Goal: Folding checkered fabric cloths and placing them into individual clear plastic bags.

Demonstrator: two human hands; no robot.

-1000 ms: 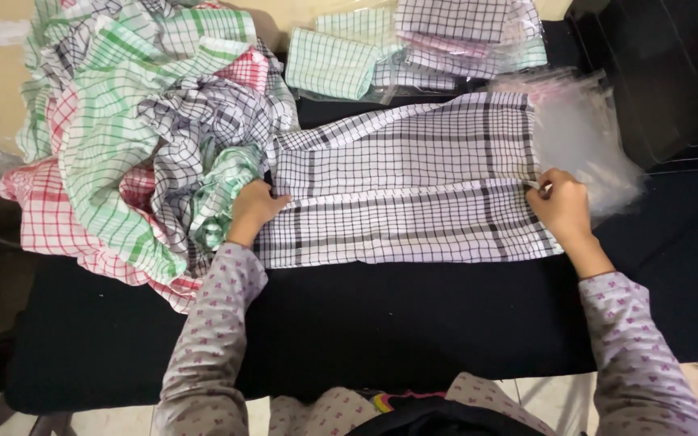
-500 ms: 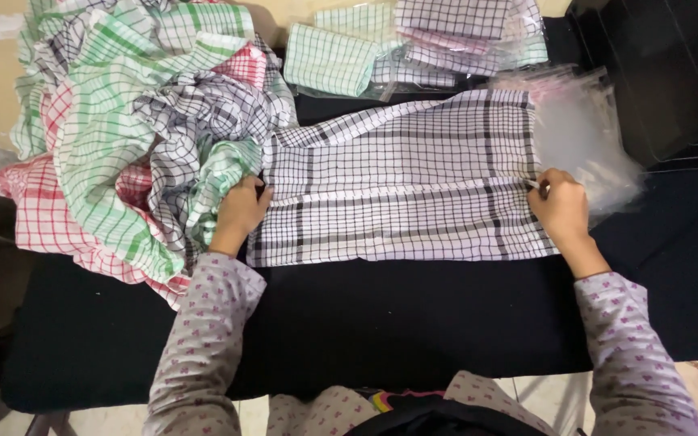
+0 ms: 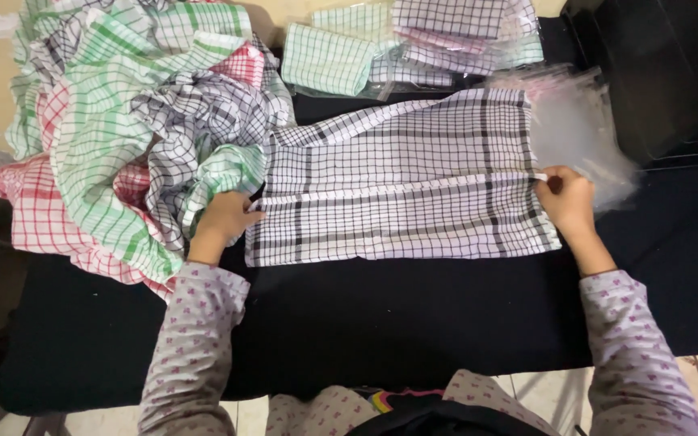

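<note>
A white cloth with a black check (image 3: pixel 397 182) lies spread flat on the black table (image 3: pixel 414 323), folded lengthwise with a fold edge running across its middle. My left hand (image 3: pixel 224 222) pinches the cloth's left end at that fold edge. At the right end, my right hand (image 3: pixel 567 202) pinches the same edge. Both sleeves are grey with small pink prints.
A heap of loose checked cloths in green, red and black (image 3: pixel 131 129) lies at the left. Folded cloths in clear bags (image 3: pixel 414 40) sit at the back. Empty clear plastic bags (image 3: pixel 579 129) lie by my right hand. A black box (image 3: pixel 656 73) stands at the right.
My left hand has slid left and slightly up along the cloth's left end. The right hand has stayed at the right end.
</note>
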